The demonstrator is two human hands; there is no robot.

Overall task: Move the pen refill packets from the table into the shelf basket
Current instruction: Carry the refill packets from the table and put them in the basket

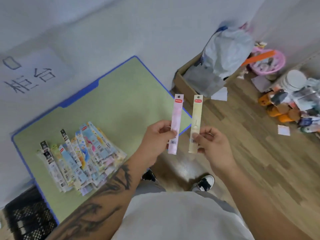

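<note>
My left hand (pixel 155 138) pinches a long pink refill packet (pixel 176 116) near its lower end and holds it upright in the air past the table's right corner. Beside it, my right hand (pixel 212 144) pinches a cream-yellow refill packet (pixel 196 115), also upright. The two packets stand side by side, apart. A fanned pile of several more packets (pixel 81 158) lies on the green table (pixel 121 94) with a blue rim, at its near left. A black mesh basket (pixel 27 217) sits at the bottom left, below the table's edge.
A cardboard box (pixel 187 85) with plastic bags stands on the wooden floor beyond the table. Toys, a pink ring and paper scraps clutter the right side (pixel 285 101). A wall sign with handwriting hangs at the left (pixel 29 75).
</note>
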